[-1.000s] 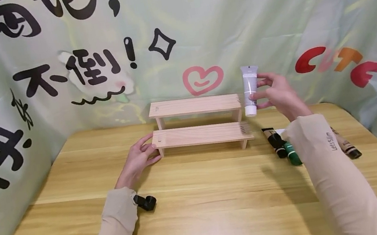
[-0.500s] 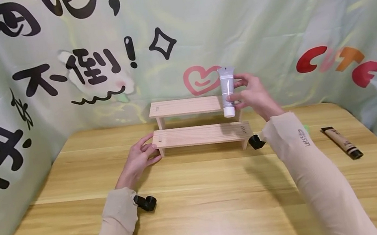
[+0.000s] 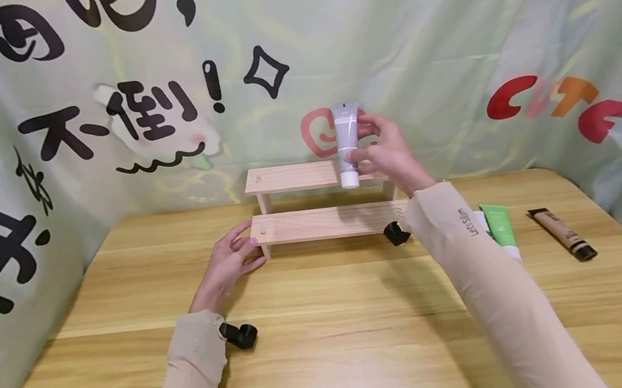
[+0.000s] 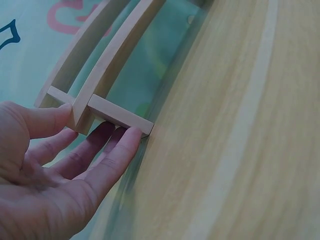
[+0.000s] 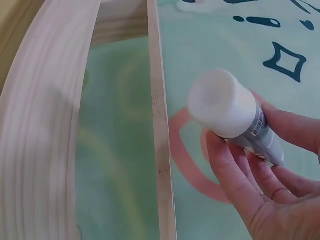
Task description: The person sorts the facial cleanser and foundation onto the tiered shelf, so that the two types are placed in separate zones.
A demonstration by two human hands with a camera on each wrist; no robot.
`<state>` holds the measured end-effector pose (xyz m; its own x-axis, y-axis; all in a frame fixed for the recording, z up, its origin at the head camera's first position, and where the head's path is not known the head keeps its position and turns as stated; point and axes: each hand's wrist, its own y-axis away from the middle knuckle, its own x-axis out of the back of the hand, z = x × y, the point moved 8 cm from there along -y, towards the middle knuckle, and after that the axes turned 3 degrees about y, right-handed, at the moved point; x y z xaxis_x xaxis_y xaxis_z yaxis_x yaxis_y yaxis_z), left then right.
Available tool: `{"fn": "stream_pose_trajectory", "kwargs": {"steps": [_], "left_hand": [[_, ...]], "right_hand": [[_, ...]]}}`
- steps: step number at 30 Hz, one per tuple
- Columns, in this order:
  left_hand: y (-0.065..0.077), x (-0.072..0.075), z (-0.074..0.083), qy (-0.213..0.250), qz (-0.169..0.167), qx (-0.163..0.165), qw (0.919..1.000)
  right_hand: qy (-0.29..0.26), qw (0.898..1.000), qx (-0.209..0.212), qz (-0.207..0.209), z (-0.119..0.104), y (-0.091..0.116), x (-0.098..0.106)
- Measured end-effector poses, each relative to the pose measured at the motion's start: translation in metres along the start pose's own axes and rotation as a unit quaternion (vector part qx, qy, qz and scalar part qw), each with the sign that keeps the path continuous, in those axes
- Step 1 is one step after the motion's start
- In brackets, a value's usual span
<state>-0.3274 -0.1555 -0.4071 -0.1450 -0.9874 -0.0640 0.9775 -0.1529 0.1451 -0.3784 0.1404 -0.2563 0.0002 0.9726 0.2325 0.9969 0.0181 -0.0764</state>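
A two-tier wooden rack (image 3: 327, 221) stands toward the back of the table. My left hand (image 3: 227, 261) holds its left end; in the left wrist view the thumb is on the lower plank's end and the fingertips (image 4: 133, 136) lie against the side leg. Up over the rack's upper plank (image 3: 293, 176), my right hand (image 3: 389, 149) grips a pale lavender squeeze tube (image 3: 347, 141), white cap down. The right wrist view shows the tube's white cap (image 5: 217, 102) pointing at the camera, with thumb and fingers on opposite sides of the tube.
Right of the rack lie a green tube (image 3: 498, 225) with a white cap and a brown tube (image 3: 563, 234) with a black cap. The right sleeve (image 3: 480, 262) partly covers the green one. A printed cloth (image 3: 414, 35) hangs behind the table (image 3: 335, 346).
My right hand has carried the lavender tube leftward and slightly up, from beside the rack to over the upper plank. The green tube has come into view past the sleeve. My left hand stays put.
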Motion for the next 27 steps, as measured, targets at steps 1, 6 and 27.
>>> {"fn": "stream_pose_trajectory", "kwargs": {"steps": [1,6,27], "left_hand": [[0.000,0.001,0.000,-0.001,-0.001,-0.001,1.0000],[0.000,0.002,0.001,-0.003,-0.001,-0.002,1.0000],[0.000,0.001,-0.001,0.001,0.008,-0.001,1.0000]], "right_hand": [[-0.002,1.000,0.004,0.001,-0.002,-0.001,-0.003],[-0.012,0.999,0.030,0.017,-0.008,-0.005,-0.015],[-0.006,0.977,0.193,0.087,-0.032,-0.020,-0.073]]}}
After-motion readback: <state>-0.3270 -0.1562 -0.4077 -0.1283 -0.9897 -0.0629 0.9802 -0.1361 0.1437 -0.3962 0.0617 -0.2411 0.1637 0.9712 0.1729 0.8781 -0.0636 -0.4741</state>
